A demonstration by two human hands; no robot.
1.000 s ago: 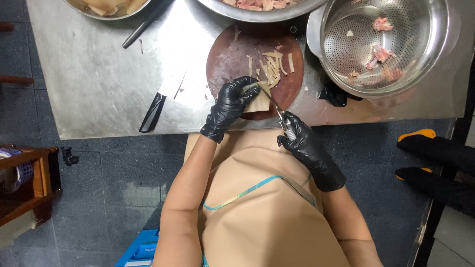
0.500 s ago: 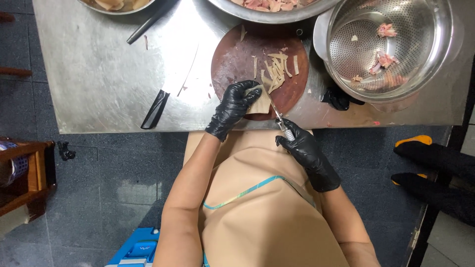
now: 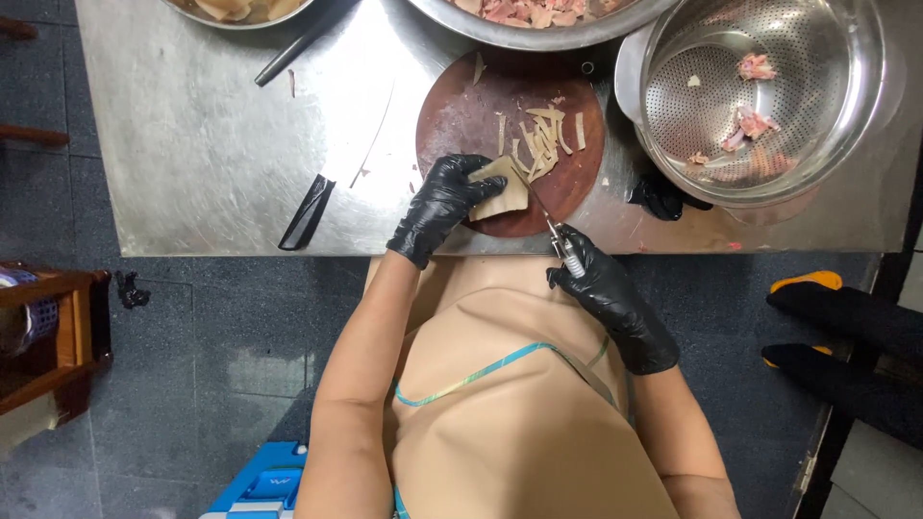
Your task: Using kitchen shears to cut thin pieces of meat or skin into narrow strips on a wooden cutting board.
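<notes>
A pale, flat slab of food [image 3: 502,192] lies at the near edge of a round reddish-brown cutting board [image 3: 452,115], pinned under the left hand [image 3: 440,204], whose gloved fingers are curled down onto it. The right hand [image 3: 598,288] is closed around the handle of a thin-bladed knife [image 3: 550,223], its blade angled up toward the slab's right edge. Just beyond the slab, a small heap of cut strips [image 3: 543,139] lies on the board, so part of the slicing looks done, while the piece under the fingers remains mostly whole.

The board sits on a steel bench [image 3: 192,144]. To its left lies a large cleaver [image 3: 336,168] with a black handle, untouched. To the right stands a metal colander [image 3: 760,86] holding a few pinkish scraps. At the far edge, a wide bowl of pinkish meat [image 3: 538,14] and another bowl of pale pieces [image 3: 236,10] are partly in view.
</notes>
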